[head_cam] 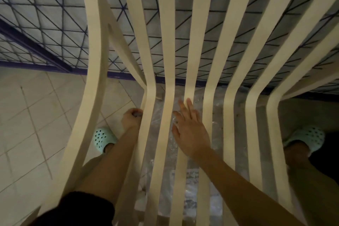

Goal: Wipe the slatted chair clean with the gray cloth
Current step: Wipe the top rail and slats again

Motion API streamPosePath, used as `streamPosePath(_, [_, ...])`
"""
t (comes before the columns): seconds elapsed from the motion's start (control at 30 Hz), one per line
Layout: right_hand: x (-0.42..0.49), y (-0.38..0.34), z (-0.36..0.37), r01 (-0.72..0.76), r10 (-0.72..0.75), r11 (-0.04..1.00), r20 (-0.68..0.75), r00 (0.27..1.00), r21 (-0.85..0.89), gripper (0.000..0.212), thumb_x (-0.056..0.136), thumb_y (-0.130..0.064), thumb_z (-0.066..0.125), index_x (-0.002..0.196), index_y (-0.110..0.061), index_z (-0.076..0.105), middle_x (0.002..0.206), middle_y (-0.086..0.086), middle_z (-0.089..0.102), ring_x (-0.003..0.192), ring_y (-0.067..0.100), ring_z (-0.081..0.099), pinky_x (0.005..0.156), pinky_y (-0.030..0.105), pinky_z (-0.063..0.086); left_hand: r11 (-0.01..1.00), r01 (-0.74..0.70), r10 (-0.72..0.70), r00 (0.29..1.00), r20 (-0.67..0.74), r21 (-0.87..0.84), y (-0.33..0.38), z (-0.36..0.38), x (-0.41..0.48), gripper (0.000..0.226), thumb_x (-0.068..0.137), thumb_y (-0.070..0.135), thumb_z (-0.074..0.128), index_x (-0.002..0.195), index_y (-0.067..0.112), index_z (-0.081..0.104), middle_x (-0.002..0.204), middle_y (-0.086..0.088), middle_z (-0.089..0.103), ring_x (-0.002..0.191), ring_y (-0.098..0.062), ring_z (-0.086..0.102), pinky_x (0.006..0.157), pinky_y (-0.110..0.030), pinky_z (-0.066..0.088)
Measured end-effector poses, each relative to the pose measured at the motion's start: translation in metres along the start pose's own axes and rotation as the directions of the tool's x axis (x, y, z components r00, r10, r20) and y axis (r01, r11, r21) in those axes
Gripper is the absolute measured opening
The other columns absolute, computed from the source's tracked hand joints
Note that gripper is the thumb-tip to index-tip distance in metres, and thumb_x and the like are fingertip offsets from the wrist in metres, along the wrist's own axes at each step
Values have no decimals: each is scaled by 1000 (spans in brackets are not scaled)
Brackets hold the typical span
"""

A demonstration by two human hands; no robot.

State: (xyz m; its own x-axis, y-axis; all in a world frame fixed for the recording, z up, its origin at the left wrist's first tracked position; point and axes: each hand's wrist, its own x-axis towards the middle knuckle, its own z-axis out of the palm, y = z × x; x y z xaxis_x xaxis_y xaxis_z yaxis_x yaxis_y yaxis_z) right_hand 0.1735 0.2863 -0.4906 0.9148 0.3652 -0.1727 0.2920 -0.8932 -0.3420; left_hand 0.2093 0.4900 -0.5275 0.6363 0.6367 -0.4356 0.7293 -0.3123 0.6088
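- Dark fabric (77, 207) is seen closest, at the lower edge beside the left forearm; whether it is a sleeve or shorts cannot be told.
- On the seat slats of the slatted chair (199, 42), the right hand (191, 130) is laid flat with fingers straight and slightly spread; nothing is held by it.
- At the outer edge of the leftmost seat slat, the left hand (131, 118) is curled tight. A small gray patch glimpsed inside it is judged to be the gray cloth (136, 114), though too little is shown to be sure.
- Tiled floor (36, 115) is seen under the chair, clear plastic sheet (155, 124) under the seat, and a teal clog (103, 136) to the left.
- Wiping of that slat's edge is judged to be the step in hand. The cloth should be folded round the edge and drawn along its length, while the chair is steadied by the flat hand.
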Motion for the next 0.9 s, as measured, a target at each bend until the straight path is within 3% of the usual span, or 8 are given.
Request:
streamPosePath(0.17, [-1, 2, 5, 4, -4, 1000, -6, 1000, 16, 48, 102, -37, 32, 145, -18, 41, 165, 4, 4, 151, 26, -12, 122, 48, 12, 997, -71, 71, 996, -61, 0, 46, 23, 39, 27, 92, 3, 50, 113, 8, 66, 104, -11, 67, 87, -17, 56, 71, -13, 38])
streamPosePath(0.3, [-1, 2, 7, 12, -12, 1000, -22, 1000, 15, 48, 102, -36, 34, 145, -16, 42, 164, 4, 7, 151, 26, -9, 122, 48, 15, 988, -150, 152, 986, -62, 25, 54, 24, 39, 31, 92, 3, 48, 116, 8, 67, 111, -11, 67, 101, -24, 61, 79, -15, 37])
streamPosePath(0.4, [-1, 2, 6, 5, -5, 1000, -20, 1000, 14, 49, 101, -36, 35, 145, -16, 42, 165, 4, 5, 151, 26, -11, 122, 48, 15, 996, -91, 90, 995, -42, -11, 36, 17, 24, 30, 90, 3, 45, 107, 7, 70, 91, -3, 62, 84, -16, 55, 72, -16, 39])
streamPosePath(0.5, [-2, 2, 5, 3, -3, 1000, -7, 1000, 31, 52, 101, -37, 30, 147, -16, 39, 165, 3, 2, 150, 25, -13, 122, 48, 13, 996, 2, -3, 1000, -13, -93, 10, 4, 8, 24, 84, 3, 48, 89, 10, 71, 86, -3, 65, 79, -18, 59, 61, -18, 44])
streamPosePath(0.63, [-3, 3, 4, 22, -22, 1000, -6, 1000, 19, 52, 102, -36, 30, 148, -14, 37, 165, 4, 4, 150, 26, -12, 123, 47, 10, 992, 48, -40, 996, 75, -114, -32, -20, -26, 25, 76, 1, 47, 56, 16, 50, 64, -6, 54, 65, -19, 49, 62, -27, 38])
streamPosePath(0.73, [-3, 3, 4, 11, -11, 999, -19, 1000, 32, 51, 102, -34, 33, 148, -13, 36, 165, 3, 5, 150, 25, -13, 121, 44, 4, 995, 43, -32, 993, 114, -93, -49, -37, -57, 29, 79, 1, 46, 56, 16, 36, 62, -9, 42, 61, -19, 41, 59, -22, 38])
streamPosePath(0.8, [-4, 2, 3, 24, -23, 999, -23, 999, 30, 50, 103, -33, 33, 149, -14, 34, 164, 3, 5, 150, 24, -12, 121, 43, 2, 996, 62, -62, 998, -7, -63, -57, -47, -77, 38, 89, -5, 38, 59, 17, 29, 59, -6, 31, 57, -16, 29, 55, -19, 36])
streamPosePath(0.9, [-7, 2, -1, 16, -17, 991, 6, 1000, 132, 52, 103, -30, 36, 152, -12, 29, 164, 1, 7, 151, 21, -10, 123, 44, 4, 975, 190, -186, 982, 37, -118, -87, -55, -101, 30, 93, 0, 47, 64, 9, 44, 59, -2, 46, 61, -18, 39, 67, -22, 33])
